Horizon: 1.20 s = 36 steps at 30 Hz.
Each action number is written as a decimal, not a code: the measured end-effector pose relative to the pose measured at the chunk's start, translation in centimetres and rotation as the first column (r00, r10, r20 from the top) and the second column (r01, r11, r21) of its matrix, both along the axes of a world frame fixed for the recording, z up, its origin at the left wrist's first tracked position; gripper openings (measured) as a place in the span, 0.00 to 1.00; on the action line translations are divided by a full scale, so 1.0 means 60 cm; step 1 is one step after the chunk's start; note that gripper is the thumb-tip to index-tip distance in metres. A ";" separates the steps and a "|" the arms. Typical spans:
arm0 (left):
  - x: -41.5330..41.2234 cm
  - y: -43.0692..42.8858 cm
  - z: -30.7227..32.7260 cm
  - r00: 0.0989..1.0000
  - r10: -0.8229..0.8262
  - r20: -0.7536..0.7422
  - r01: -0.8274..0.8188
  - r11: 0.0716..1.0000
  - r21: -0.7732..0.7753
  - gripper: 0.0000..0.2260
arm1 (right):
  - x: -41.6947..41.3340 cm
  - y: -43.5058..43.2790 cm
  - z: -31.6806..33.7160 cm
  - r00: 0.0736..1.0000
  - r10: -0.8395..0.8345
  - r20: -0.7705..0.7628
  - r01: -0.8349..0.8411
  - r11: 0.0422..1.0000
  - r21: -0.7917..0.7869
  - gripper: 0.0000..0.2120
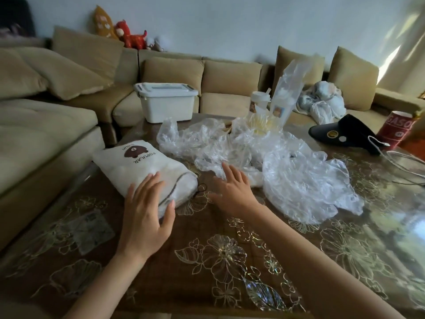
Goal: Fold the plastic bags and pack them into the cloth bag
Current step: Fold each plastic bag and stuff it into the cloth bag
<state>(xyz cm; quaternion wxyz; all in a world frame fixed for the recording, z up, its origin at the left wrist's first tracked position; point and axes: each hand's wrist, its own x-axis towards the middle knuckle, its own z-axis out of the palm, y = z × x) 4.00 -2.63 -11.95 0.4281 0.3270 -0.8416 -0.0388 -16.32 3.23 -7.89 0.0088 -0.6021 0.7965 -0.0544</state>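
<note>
Several clear plastic bags [253, 153] lie crumpled in a loose heap across the middle of the table [207, 261], none of them folded flat, with the biggest one spilling toward the right edge. Just left of the heap lies the cloth bag [142, 166], white with a brown bear and the word POPULAR printed on it. It is on its side, plump, with its dark-trimmed end toward me.

My left hand [147, 212] lies over that near end, fingers straight and spread, gripping nothing. My right hand [232, 187] is stretched out flat too, fingers loose. Its fingertips are at the near edge of the plastic heap, but I cannot tell whether they touch it.

Behind the heap a tall clear bag [287, 88] stands upright beside a lidded paper cup [258, 102]. A white storage box [166, 102] with a clipped lid sits at the far edge of the table. To the right are a black visor cap [345, 132], a red cup [397, 130] and a white cable [400, 162] trailing off the side. A small clear packet [92, 231] lies flat on the flowered tabletop near my left wrist.

A tan sofa [46, 116] wraps around the far and left sides, with plush toys [131, 34] on its back and a bundle of pale cloth [322, 102] on its seat.
</note>
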 end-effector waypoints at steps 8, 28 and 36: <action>-0.001 0.016 0.013 0.968 0.000 0.251 0.071 0.959 -0.275 0.16 | 0.029 0.107 0.015 0.970 0.222 -0.099 -0.242 0.921 -0.305 0.21; -0.027 0.033 0.002 0.725 -0.059 0.687 0.523 0.697 -0.491 0.09 | -0.017 0.266 -0.042 0.848 0.335 0.412 -0.052 0.825 -0.562 0.14; -0.031 0.031 0.005 0.636 -0.038 0.771 0.545 0.729 -0.414 0.19 | -0.024 0.106 -0.015 0.957 0.280 0.071 -0.267 0.951 -0.159 0.16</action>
